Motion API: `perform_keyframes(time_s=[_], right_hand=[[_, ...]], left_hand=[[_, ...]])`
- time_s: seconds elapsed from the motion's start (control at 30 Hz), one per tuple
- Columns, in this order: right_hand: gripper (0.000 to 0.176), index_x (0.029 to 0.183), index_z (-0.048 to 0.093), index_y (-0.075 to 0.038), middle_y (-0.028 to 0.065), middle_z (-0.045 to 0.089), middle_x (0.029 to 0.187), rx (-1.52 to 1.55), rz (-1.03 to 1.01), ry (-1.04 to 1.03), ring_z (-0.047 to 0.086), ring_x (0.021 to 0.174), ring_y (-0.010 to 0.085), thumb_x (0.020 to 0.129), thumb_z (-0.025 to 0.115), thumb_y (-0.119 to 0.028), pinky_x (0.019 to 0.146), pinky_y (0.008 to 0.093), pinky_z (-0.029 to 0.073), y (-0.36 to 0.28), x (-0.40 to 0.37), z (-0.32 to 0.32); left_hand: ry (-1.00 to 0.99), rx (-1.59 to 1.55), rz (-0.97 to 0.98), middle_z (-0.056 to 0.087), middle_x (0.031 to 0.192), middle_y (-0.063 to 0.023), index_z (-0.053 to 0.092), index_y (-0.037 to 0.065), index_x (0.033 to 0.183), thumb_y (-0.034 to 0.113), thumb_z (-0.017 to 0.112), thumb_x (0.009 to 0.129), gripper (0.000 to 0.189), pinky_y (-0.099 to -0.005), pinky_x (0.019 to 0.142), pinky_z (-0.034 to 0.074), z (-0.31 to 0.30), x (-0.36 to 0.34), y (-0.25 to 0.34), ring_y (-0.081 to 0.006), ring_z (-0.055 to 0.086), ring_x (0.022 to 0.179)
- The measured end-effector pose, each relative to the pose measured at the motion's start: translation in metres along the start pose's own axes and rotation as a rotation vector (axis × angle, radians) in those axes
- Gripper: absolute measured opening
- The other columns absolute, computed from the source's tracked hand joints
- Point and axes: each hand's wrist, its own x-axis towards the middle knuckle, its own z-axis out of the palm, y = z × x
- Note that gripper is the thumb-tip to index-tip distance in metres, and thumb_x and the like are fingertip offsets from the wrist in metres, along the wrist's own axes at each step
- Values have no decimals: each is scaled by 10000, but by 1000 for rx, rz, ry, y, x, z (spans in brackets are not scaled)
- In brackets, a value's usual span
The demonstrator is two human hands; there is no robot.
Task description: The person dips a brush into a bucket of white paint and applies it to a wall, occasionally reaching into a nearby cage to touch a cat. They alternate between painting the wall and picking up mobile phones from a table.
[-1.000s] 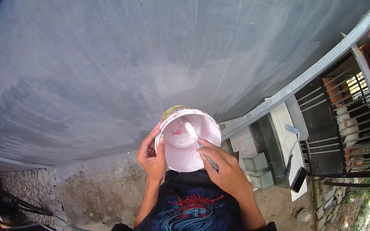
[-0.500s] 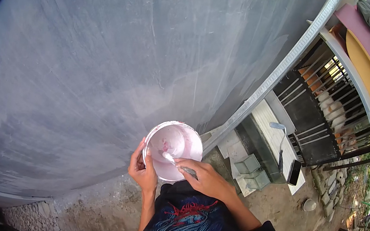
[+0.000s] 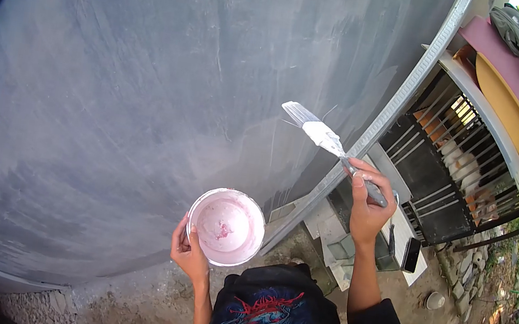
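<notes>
While the left hand clasps the side of a white bucket with pinkish residue inside, the right hand pinches a white-coated brush before a patchy grey wall, how much is coated being unclear.

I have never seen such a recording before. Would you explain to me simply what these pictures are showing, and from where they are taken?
There is no robot here. One camera, worn on a person's head, takes every picture, looking forward and down at two bare hands. The left hand holds a small bucket, whitish-pink inside. The right hand grips the handle of a brush; its bristles point up and left, in front of a grey wall. At the right, a black, phone-like object lies on a white board.
</notes>
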Motion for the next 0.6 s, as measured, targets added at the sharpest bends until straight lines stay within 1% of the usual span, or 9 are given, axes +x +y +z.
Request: perform_keyframes(time_s=[0.07, 0.13, 0.23, 0.3, 0.33, 0.4, 0.43, 0.5, 0.6], right_hand=[[109, 988, 602, 36, 216, 672, 1101, -40, -22, 54, 652, 980, 217, 886, 636, 16, 840, 329, 516, 16, 1, 2], [124, 1014, 612, 48, 203, 674, 1110, -129, -156, 169, 641, 1002, 219, 911, 589, -19, 862, 339, 501, 34, 0, 6], [175, 1050, 622, 54, 187, 671, 1132, -181, -169, 189, 632, 1022, 220, 931, 550, -52, 889, 344, 487, 93, -15, 19], [169, 1055, 631, 53, 183, 661, 1156, -47, 31, 191, 632, 1036, 226, 946, 551, -48, 874, 332, 524, 143, -38, 18], [149, 1043, 623, 70, 187, 658, 1148, 47, 91, 201, 657, 999, 246, 948, 542, -12, 848, 341, 562, 152, -47, 24], [138, 1027, 616, 84, 210, 644, 1153, 51, 300, 238, 680, 943, 278, 940, 523, 31, 846, 366, 581, 176, -72, 20], [138, 1027, 616, 84, 210, 644, 1153, 48, 303, 246, 680, 943, 278, 940, 523, 31, 846, 366, 581, 181, -82, 16], [142, 1016, 610, 92, 231, 636, 1146, 140, 474, 321, 691, 902, 297, 946, 511, 19, 857, 369, 582, 191, -95, 5], [156, 1005, 606, 99, 241, 632, 1141, 172, 572, 391, 689, 908, 300, 957, 492, 4, 851, 361, 586, 188, -108, -17]], left_hand=[[20, -12, 0, 629, 1222, -212, 566, -87, 1224, -27, 553, 934, 297, -304, 927, 499, -1, -2, 1, -207, 639, 1066], [25, -30, 0, 630, 1221, -211, 562, -89, 1229, -24, 550, 936, 300, -300, 921, 500, -5, -3, -3, -204, 641, 1060], [36, -27, -10, 631, 1219, -210, 555, -91, 1237, -16, 548, 940, 306, -295, 916, 501, -9, -6, -5, -199, 642, 1055], [34, -19, -11, 632, 1219, -210, 552, -91, 1240, -10, 548, 942, 309, -296, 917, 501, -10, -7, -5, -198, 642, 1055], [35, -17, -11, 631, 1220, -208, 552, -91, 1242, -5, 547, 945, 309, -295, 919, 499, -11, -7, -5, -197, 642, 1054], [30, -15, -13, 631, 1221, -207, 551, -91, 1244, 0, 546, 947, 310, -294, 921, 498, -9, -7, -5, -196, 641, 1054], [30, -8, -16, 632, 1219, -207, 551, -91, 1244, 2, 547, 948, 310, -296, 922, 497, -9, -8, -4, -197, 641, 1053], [22, -10, -17, 633, 1217, -208, 550, -91, 1244, 4, 548, 949, 310, -297, 923, 496, -4, -6, -5, -197, 641, 1052], [-13, -5, -24, 635, 1210, -209, 554, -90, 1241, 3, 551, 948, 308, -299, 922, 495, -2, -6, -3, -197, 640, 1050]])
